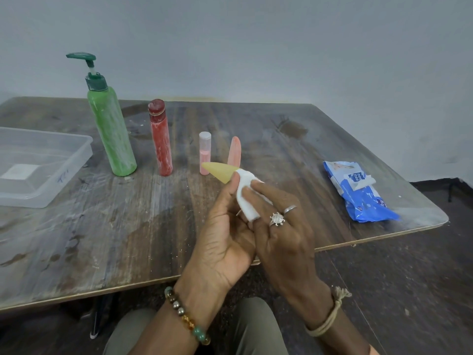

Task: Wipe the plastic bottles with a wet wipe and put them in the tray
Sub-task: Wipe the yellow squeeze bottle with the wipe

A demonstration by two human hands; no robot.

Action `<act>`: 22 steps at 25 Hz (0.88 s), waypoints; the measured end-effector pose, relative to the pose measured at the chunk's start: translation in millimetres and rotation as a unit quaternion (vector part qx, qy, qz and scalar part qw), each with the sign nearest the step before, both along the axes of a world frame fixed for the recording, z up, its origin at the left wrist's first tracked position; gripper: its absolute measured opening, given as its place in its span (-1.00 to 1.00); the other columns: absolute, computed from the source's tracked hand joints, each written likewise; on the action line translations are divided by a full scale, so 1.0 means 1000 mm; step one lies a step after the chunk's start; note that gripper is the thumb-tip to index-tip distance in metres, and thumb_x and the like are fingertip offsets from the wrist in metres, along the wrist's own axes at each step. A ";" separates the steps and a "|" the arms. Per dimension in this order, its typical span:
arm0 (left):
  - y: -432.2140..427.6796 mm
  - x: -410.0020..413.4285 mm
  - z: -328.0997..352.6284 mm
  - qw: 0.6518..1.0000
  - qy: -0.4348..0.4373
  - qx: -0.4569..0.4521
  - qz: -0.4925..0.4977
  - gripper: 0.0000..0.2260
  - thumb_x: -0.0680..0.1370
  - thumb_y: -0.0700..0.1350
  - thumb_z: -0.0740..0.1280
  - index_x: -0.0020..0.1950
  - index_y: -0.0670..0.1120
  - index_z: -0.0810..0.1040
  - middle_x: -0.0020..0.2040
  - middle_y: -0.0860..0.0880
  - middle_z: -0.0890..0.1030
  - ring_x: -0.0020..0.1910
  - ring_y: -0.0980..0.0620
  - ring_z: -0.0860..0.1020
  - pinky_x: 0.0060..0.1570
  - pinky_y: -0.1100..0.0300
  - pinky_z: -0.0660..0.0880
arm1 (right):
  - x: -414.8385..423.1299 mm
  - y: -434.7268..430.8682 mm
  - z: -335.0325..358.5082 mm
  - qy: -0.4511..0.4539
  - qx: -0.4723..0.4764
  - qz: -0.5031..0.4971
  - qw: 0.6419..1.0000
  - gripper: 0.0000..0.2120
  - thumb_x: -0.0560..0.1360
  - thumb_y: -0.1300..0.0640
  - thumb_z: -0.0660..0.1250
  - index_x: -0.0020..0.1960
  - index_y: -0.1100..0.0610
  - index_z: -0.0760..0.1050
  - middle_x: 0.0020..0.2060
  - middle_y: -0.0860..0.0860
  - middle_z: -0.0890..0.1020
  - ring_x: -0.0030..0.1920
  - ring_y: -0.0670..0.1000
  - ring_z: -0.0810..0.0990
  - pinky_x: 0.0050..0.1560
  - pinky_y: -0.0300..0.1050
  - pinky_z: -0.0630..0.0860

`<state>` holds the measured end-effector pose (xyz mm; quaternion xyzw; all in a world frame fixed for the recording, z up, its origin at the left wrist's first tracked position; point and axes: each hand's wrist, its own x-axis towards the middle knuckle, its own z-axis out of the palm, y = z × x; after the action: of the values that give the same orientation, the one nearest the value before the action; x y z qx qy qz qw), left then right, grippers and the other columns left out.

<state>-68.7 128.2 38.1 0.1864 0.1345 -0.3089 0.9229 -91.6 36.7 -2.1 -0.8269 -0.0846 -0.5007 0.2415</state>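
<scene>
Hands meet above the near edge of one table (pixel 128 239). The left hand (pixel 225 226) grips one yellow bottle (pixel 220 171), its tip pointing away and leftward. The right hand (pixel 281 239) pinches one white wipe (pixel 247 198) wrapped round the bottle's lower part. Just beyond the hands four more bottles stand upright in a row: green pump bottle (pixel 112 134), red bottle (pixel 160 142), small pink bottle (pixel 205 155), pink cone bottle (pixel 235 152). One clear tray (pixel 76 160) sits well left of the left hand. One blue pack of wipes (pixel 358 193) lies right of the right hand.
</scene>
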 end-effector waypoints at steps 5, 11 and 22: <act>-0.001 0.002 0.001 1.000 -0.017 0.006 0.002 -0.67 0.50 0.02 0.44 0.11 -0.21 0.66 0.01 -0.15 0.68 0.03 -0.05 0.67 0.15 0.11 0.58 | 0.000 0.000 0.008 0.010 0.019 -0.004 1.000 -0.74 0.61 0.13 0.26 0.20 0.19 0.62 0.19 0.06 0.60 0.15 0.03 0.60 0.22 -0.25 0.46; -0.002 0.011 -0.001 0.995 -0.038 0.069 0.055 -0.75 0.40 -0.04 0.50 0.00 -0.15 0.69 -0.10 -0.08 0.68 -0.15 0.06 0.67 0.06 0.15 0.60 | -0.011 -0.003 0.019 0.121 0.119 0.086 0.982 -0.79 0.53 0.22 0.37 0.12 0.02 0.66 -0.01 -0.10 0.68 0.01 -0.14 0.63 0.03 -0.21 0.55; 0.012 0.010 -0.009 0.974 -0.149 0.168 0.020 -0.87 0.33 -0.16 0.50 -0.15 -0.15 0.74 -0.11 -0.17 0.71 -0.17 0.06 0.68 -0.04 0.20 0.64 | 0.002 -0.011 0.037 0.090 0.086 0.024 0.992 -0.68 0.54 0.22 0.30 0.26 0.00 0.57 -0.01 -0.08 0.69 -0.14 -0.29 0.53 -0.11 -0.58 0.34</act>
<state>-58.5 140.5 29.6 0.3794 0.0493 -0.2319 0.8943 -89.8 26.0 35.2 -0.8423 -0.0388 -0.4242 0.3303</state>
